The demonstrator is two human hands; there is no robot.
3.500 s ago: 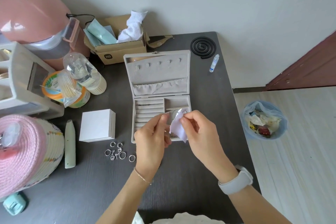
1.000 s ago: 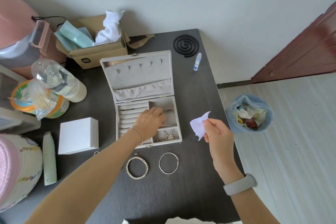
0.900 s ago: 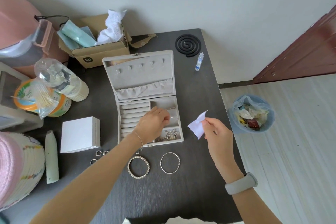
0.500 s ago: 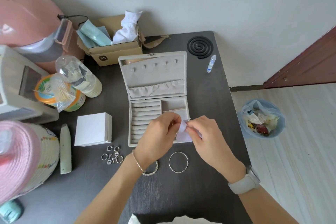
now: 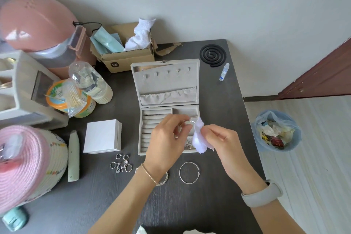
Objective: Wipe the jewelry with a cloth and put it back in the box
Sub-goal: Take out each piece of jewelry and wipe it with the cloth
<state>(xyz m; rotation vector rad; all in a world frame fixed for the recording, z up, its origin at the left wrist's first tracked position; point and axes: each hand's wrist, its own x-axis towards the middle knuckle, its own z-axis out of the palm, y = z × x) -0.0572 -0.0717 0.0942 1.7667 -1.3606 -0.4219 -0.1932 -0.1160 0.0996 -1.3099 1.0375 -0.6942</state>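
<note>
Hands [image 5: 167, 138] back together over box [image 5: 165, 85]

left hand [image 5: 167, 142] pinching, right hand [image 5: 220, 138] pinching

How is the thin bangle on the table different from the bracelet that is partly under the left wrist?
The thin bangle is a plain, smooth silver hoop, fully visible. The studded bracelet looks beaded or stone-set and thicker, and the left forearm covers most of it. Both lie flat on the dark table in front of the open jewelry box.
</note>
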